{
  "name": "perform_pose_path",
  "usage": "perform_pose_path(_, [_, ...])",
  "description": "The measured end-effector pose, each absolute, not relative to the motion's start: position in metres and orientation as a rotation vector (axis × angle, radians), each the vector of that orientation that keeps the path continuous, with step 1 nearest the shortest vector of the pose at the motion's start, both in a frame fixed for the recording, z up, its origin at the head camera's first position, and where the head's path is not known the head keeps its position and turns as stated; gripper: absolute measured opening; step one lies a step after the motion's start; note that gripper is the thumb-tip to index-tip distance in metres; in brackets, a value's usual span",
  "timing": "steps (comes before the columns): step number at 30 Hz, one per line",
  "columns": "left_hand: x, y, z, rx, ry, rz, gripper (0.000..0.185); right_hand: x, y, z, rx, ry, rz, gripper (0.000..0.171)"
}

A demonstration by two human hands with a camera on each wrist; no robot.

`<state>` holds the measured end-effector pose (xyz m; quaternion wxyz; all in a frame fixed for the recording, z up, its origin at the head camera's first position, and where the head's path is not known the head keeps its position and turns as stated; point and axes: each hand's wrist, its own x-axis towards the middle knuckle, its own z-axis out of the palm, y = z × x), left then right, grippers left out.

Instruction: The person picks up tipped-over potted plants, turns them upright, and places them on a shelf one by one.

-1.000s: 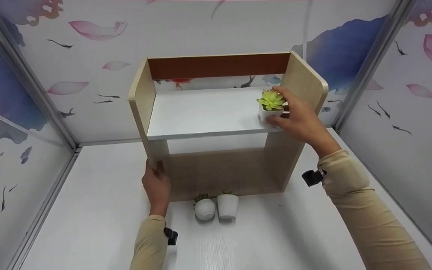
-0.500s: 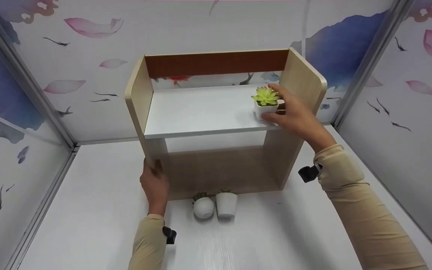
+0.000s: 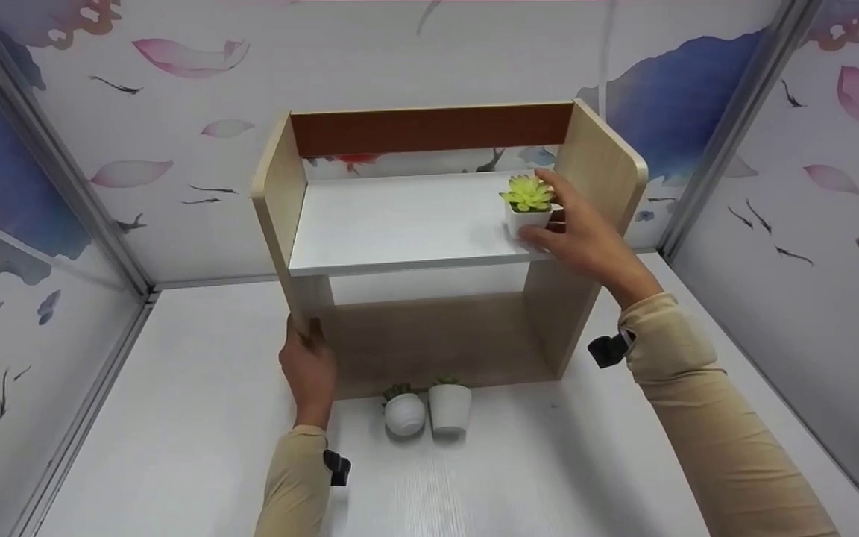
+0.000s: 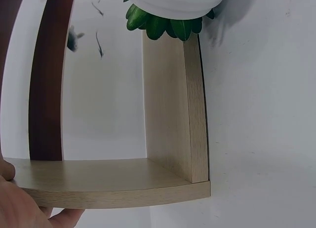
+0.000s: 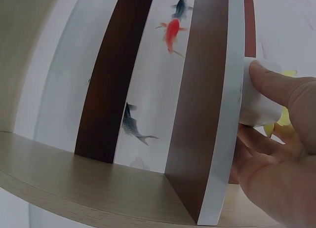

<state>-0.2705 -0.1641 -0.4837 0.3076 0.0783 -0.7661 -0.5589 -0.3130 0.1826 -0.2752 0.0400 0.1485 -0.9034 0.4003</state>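
A person's right hand [image 3: 586, 237] curls its fingers and thumb around a small white pot holding a yellow-green succulent [image 3: 528, 205], which stands on the white upper board of a wooden desktop shelf [image 3: 400, 224], close to the shelf's right side panel. The pot sits directly ahead of that hand and well above and to the right of the left hand [image 3: 310, 365], so the right hand is plainly the nearer one. The left hand grips the front edge of the shelf's left side panel low down, near the white surface [image 3: 176, 418]; the left wrist view shows fingers [image 4: 19, 203] wrapped round the panel's rim. The shelf's long axis runs left to right across the view, with a dark brown rail along its back. In front of the shelf's open lower bay stand a round white pot [image 3: 405, 412] and a tapered white pot [image 3: 450, 406], just beside each other, each with a green plant. Compared with a second ago, the succulent pot has shifted slightly left and deeper onto the board, the right hand moving with it, while the left hand has kept its grip.
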Motion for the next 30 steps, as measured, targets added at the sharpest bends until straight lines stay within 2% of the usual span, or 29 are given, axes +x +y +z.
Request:
perform_pose_path(9, [-0.271,-0.163,-0.485,0.211,-2.021,-1.464,0.043,-0.314,0.185,-0.276,0.46,-2.777,1.214,0.082])
perform_pose_path(18, [-0.272,-0.164,-0.483,0.197,-2.035,-1.458,0.043,-0.308,0.185,-0.27,0.443,-2.766,1.253,0.095])
perform_pose_path(30, [-0.272,-0.165,-0.484,0.205,-2.039,-1.456,0.043,-0.288,0.187,-0.25,0.465,-2.668,1.239,0.092])
